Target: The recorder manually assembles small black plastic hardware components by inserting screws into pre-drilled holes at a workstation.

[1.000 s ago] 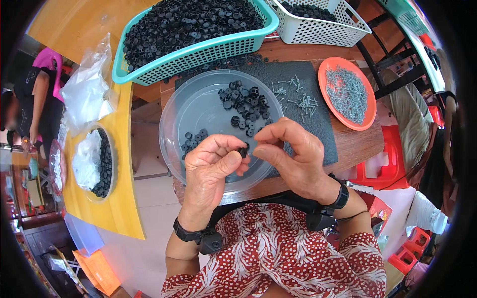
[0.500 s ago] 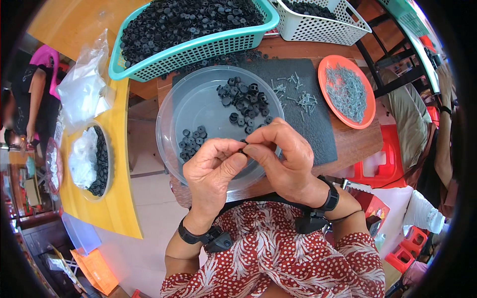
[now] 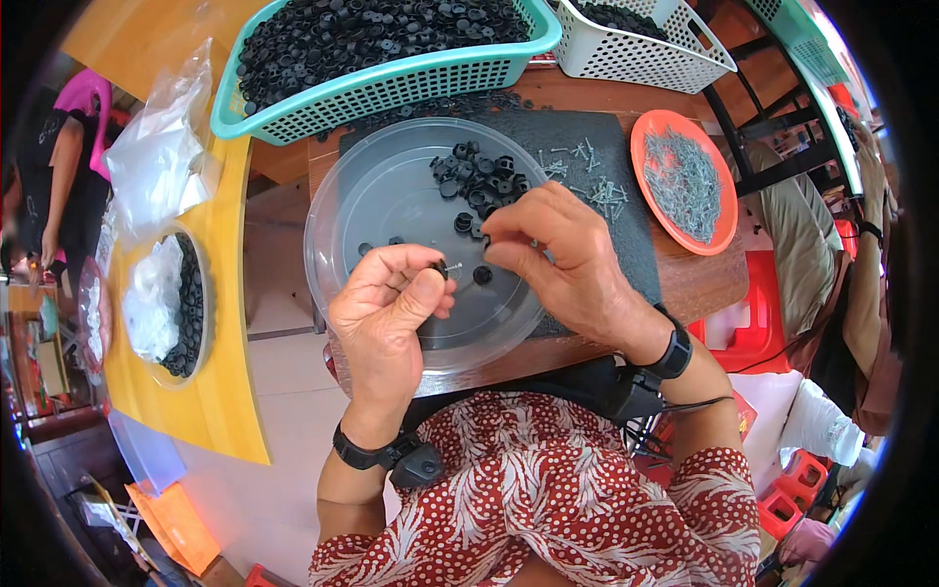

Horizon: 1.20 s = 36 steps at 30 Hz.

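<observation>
My left hand point(image 3: 386, 303) pinches a small round black plastic part point(image 3: 439, 267) over the clear round basin point(image 3: 315, 240). From that part a thin silvery screw point(image 3: 455, 266) juts toward my right hand. My right hand point(image 3: 572, 259) is closed in a pinch a little to the right, at the edge of a dark piece; its fingertips hide most of it. Beneath them in the basin lies a heap of black round parts point(image 3: 479, 176). One black cap point(image 3: 482, 275) sits alone between my hands. A smaller group of parts is mostly covered by my left hand.
Loose screws point(image 3: 608, 198) lie on a dark mat point(image 3: 641, 259), beside an orange plate point(image 3: 726, 210) full of screws. A teal basket point(image 3: 391, 90) and a white basket point(image 3: 636, 59) of black parts stand behind. Leftward, a yellow board point(image 3: 235, 391) carries a tub point(image 3: 201, 367) and plastic bags.
My hands, together half a second ago, have drawn apart. My left hand has shifted left with the black part, its screw now showing; my right has moved up toward the heap.
</observation>
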Motion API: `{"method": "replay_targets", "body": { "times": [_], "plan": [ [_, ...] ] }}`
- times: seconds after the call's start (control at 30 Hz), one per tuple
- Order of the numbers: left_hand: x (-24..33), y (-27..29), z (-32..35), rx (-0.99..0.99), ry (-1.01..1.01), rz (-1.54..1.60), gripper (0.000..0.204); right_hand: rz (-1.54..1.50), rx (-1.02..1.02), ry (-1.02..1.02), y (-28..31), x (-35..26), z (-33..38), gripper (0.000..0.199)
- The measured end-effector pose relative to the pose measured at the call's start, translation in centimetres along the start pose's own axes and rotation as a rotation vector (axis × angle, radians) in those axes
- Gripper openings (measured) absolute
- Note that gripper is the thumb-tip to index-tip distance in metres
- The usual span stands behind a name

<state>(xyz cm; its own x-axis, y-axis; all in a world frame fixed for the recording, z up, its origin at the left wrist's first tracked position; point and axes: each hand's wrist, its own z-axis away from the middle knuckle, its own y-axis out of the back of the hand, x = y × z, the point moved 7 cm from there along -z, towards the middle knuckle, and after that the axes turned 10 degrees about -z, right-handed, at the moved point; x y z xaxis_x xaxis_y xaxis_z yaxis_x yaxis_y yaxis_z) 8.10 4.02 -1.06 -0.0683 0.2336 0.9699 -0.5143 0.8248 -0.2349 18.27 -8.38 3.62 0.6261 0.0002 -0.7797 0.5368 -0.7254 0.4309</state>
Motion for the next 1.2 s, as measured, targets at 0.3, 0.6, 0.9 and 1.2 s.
{"method": "replay_targets", "body": {
  "times": [0.3,0.6,0.9,1.2],
  "plan": [
    [0.1,0.3,0.3,0.023,0.033,0.001,0.019,0.523,-0.464,0.282,-4.8,0.1,1.4,0.014],
    [-0.4,-0.2,0.7,-0.015,0.032,-0.034,0.020,0.191,-0.271,0.145,-3.8,-1.2,0.8,0.019],
    [0.2,0.3,0.6,0.019,-0.029,0.048,0.019,-0.167,-0.024,-0.045,-2.5,-1.4,0.8,0.026],
    [0.6,0.8,0.9,0.075,-0.110,0.099,0.019,-0.380,0.046,-0.148,-3.0,-1.1,1.4,0.024]
  ]
}}
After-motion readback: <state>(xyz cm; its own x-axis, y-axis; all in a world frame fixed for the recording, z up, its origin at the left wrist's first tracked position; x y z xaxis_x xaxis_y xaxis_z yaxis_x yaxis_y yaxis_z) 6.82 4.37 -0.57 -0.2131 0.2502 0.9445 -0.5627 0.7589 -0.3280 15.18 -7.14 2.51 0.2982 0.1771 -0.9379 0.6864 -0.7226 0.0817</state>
